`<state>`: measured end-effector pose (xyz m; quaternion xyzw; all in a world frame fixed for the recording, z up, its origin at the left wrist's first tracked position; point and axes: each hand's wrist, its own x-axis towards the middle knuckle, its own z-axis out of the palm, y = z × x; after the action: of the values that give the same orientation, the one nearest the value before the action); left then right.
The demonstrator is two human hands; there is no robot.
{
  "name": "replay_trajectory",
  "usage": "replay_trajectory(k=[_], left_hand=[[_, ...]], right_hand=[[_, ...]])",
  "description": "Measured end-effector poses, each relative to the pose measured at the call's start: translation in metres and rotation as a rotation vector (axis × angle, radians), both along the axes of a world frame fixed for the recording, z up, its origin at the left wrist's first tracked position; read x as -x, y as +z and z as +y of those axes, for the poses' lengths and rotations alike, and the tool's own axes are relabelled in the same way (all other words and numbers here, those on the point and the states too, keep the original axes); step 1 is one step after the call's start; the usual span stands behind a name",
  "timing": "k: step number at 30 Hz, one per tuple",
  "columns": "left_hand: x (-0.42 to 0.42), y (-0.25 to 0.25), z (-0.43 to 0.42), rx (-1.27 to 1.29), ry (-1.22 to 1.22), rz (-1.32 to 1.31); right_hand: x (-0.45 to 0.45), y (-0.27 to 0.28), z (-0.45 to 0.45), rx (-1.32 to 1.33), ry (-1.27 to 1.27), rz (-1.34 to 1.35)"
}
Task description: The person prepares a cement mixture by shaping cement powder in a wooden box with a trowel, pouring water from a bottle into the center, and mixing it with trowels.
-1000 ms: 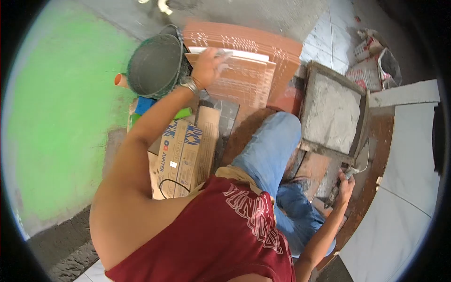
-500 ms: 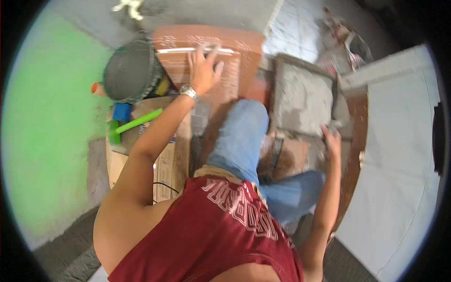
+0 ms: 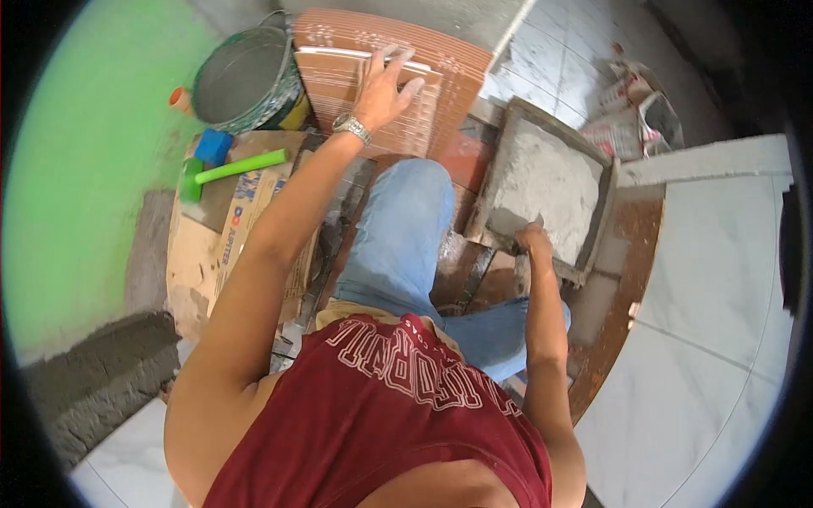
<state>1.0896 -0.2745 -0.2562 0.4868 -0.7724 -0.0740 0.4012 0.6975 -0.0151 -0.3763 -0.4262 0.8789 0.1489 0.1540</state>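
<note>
My left hand (image 3: 385,93), with a watch on its wrist, lies on the ridged back of a brown tile (image 3: 339,76). Its fingers are spread and reach up to the tile's pale upper edge. Larger brown tile shows behind it. My right hand (image 3: 533,240) is closed at the lower left rim of a shallow tray (image 3: 483,222) of grey mortar (image 3: 555,182). What it grips is mostly hidden; a small dark tip shows above the fingers and a pale, handle-like piece below them.
A bucket (image 3: 292,106) of grey mix stands left of the tiles. A green mallet (image 3: 241,167) and a blue block (image 3: 212,146) rest on cardboard (image 3: 190,254). Bags (image 3: 631,118) lie behind the tray. White tiled surface (image 3: 703,288) is on the right.
My right hand has moved left along the tray's near side and closed. My left hand stays on the tile, fingers spread. The whole view has shifted and become sharper.
</note>
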Motion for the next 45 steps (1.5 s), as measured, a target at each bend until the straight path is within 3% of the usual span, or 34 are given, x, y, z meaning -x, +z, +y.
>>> replay_trajectory(k=[1,3,5,7,8,11,12,13,15,17,19,22,24,27,28,29,31,32,36,40,43,45], left_hand=[[-0.009,0.003,-0.002,-0.034,-0.051,0.133],[-0.032,-0.008,-0.006,-0.035,0.244,0.367],[-0.055,-0.037,-0.019,-0.094,0.489,0.651],[-0.071,-0.049,-0.035,-0.263,0.591,0.743],[-0.081,-0.052,-0.044,-0.348,0.637,0.791],[-0.115,-0.052,-0.065,-0.595,0.343,0.894],[-0.117,-0.081,-0.086,-0.56,0.498,0.882],[-0.113,-0.071,-0.084,-0.477,0.546,0.892],[-0.103,-0.048,-0.069,-0.328,0.654,0.904],[-0.111,-0.076,-0.089,-0.299,0.483,0.917],[-0.118,-0.072,-0.087,-0.418,0.363,0.834],[-0.117,-0.078,-0.087,-0.363,0.293,0.964],[-0.122,-0.075,-0.091,-0.395,0.307,0.91],[-0.125,-0.09,-0.078,-0.422,0.348,0.858],[-0.126,-0.09,-0.074,-0.419,0.362,0.845],[-0.125,-0.086,-0.072,-0.41,0.371,0.836],[-0.119,-0.067,-0.076,-0.371,0.372,0.821],[-0.117,-0.059,-0.07,-0.403,0.335,0.854],[-0.116,-0.049,-0.064,-0.42,0.377,0.887],[-0.114,-0.04,-0.056,-0.444,0.433,0.845],[-0.119,-0.039,-0.054,-0.481,0.332,0.884],[-0.12,-0.044,-0.062,-0.464,0.39,0.852]], right_hand=[[-0.024,0.026,-0.017,0.161,0.026,-0.087],[-0.067,0.067,-0.049,0.49,0.066,-0.267],[-0.107,0.085,-0.093,0.542,0.144,-0.688],[-0.147,0.071,-0.133,0.543,0.284,-0.885],[-0.165,0.066,-0.15,0.505,0.339,-0.886],[-0.21,0.078,-0.177,0.298,0.386,-0.632],[-0.218,0.083,-0.18,0.243,0.382,-0.558],[-0.222,0.083,-0.184,0.205,0.376,-0.504],[-0.164,-0.062,-0.217,0.267,0.448,-0.719],[-0.157,-0.029,-0.208,0.045,0.643,-0.607],[-0.173,-0.008,-0.191,0.175,0.419,-0.746],[-0.174,-0.086,-0.177,0.459,0.21,-0.977],[-0.206,-0.077,-0.165,0.695,0.32,-0.819],[-0.237,-0.073,-0.151,0.733,0.182,-0.881],[-0.237,-0.095,-0.153,0.852,0.249,-0.851],[-0.233,-0.113,-0.151,0.854,0.239,-0.832],[-0.241,-0.096,-0.151,0.883,0.224,-0.788],[-0.242,-0.085,-0.151,0.775,0.153,-0.829],[-0.245,-0.102,-0.148,0.902,0.243,-0.766],[-0.232,-0.103,-0.147,0.782,0.198,-0.969],[-0.24,-0.166,-0.142,0.714,0.147,-0.888],[-0.25,-0.16,-0.143,0.791,0.181,-0.895]])
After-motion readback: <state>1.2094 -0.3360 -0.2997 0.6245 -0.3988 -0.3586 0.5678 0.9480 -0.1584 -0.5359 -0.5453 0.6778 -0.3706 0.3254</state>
